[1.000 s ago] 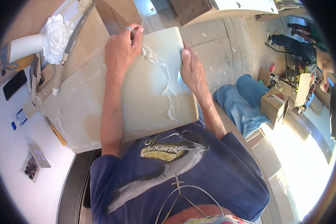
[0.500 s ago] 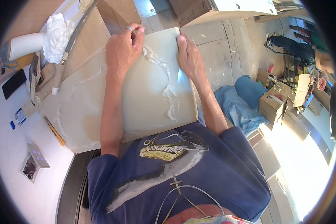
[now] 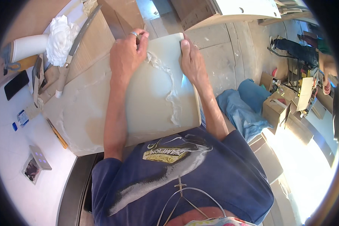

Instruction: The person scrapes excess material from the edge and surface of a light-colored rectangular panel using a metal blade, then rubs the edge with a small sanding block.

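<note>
A pale cream, glossy board (image 3: 147, 113) lies in front of my body. A crumpled whitish translucent strip (image 3: 171, 90) runs unevenly over its surface. My left hand (image 3: 128, 56) is over the board's far edge, fingers curled and thumb pressed in, with a ring on one finger. What it pinches is hidden by the fingers. My right hand (image 3: 192, 60) grips the board's far right corner, thumb on top and the fingers down over the side edge.
At the left lie a long-bladed saw (image 3: 79, 41), crumpled white cloth (image 3: 60, 39), a white roll (image 3: 29, 48), a black phone (image 3: 16, 86) and a yellow-handled tool (image 3: 57, 133). To the right are a blue plastic bag (image 3: 239, 113), a cardboard box (image 3: 277, 107) and another person's legs (image 3: 295, 49).
The view has shifted slightly, so most things sit a little lower and to the right. Both hands keep nearly the same places on the board.
</note>
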A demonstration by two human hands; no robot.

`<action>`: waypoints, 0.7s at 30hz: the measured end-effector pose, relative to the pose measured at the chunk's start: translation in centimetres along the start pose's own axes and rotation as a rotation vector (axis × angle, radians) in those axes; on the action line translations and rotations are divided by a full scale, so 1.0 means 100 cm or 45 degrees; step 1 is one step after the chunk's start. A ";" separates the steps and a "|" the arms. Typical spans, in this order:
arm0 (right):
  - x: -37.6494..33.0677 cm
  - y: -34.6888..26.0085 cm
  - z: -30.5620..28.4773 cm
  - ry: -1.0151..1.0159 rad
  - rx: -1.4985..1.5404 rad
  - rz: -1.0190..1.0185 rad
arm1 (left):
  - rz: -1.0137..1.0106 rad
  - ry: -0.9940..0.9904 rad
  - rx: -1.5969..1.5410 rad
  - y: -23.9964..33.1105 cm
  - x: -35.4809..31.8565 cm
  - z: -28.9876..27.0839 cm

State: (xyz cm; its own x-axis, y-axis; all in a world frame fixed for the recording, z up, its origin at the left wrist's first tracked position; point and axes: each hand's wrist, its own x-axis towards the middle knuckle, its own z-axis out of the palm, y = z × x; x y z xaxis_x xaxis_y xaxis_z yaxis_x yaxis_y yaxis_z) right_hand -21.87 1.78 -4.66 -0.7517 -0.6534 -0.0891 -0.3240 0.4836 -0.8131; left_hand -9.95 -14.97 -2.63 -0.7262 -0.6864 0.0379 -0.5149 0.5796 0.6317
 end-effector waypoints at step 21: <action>0.010 -0.012 -0.001 -0.029 0.011 0.070 | -0.037 -0.029 -0.005 -0.001 -0.001 0.001</action>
State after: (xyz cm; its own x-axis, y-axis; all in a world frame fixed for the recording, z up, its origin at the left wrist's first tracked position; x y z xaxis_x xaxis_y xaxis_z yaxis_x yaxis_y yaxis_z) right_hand -22.30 0.62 -3.75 -0.7547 -0.6395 -0.1468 -0.2775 0.5138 -0.8118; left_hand -9.86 -14.89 -2.75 -0.7210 -0.6929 0.0016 -0.5345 0.5577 0.6350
